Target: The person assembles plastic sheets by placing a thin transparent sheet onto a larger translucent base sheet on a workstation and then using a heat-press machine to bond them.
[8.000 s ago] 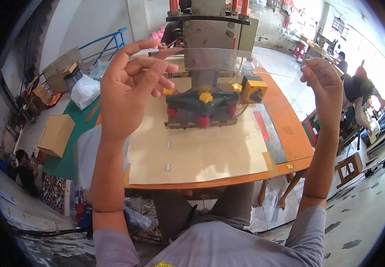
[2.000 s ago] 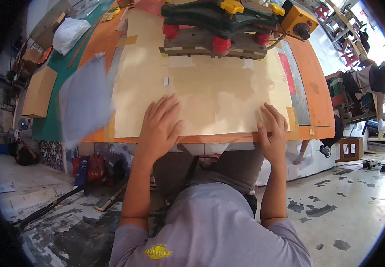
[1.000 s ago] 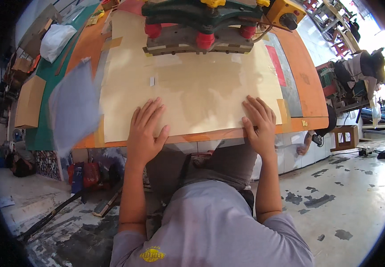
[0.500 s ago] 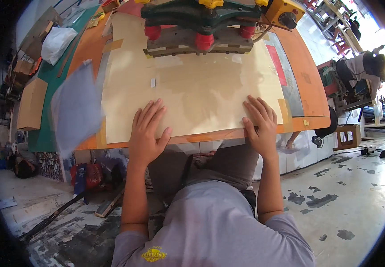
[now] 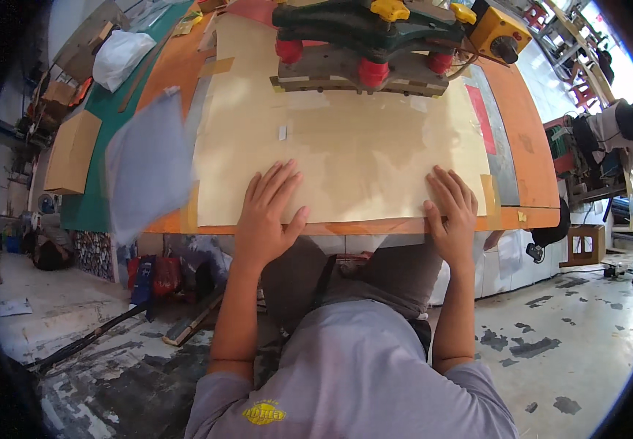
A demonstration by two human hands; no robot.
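A large cream sheet (image 5: 331, 161) covers most of the orange work surface in front of me, with darker patches near its middle. My left hand (image 5: 269, 212) rests flat on its near left part, fingers apart and thumb out to the right. At the near right, my right hand (image 5: 452, 212) also lies on the sheet, fingers stretched forward and holding nothing. Between and beyond the hands is a small white piece (image 5: 283, 132). Over the sheet's far part stands a dark green press head (image 5: 368, 36) with red cylindrical fittings and yellow knobs.
A translucent sheet (image 5: 144, 161) overhangs the left edge of the orange board (image 5: 536, 161). Farther left, a cardboard box (image 5: 73, 152) and a white plastic bag (image 5: 120, 58) sit on a green surface. A yellow control box (image 5: 503, 33) is beside the press. Another person (image 5: 627, 132) is at the right.
The whole scene has shifted to the right in the picture as my head turned. Both hands stay flat on the cream sheet in nearly the same places.
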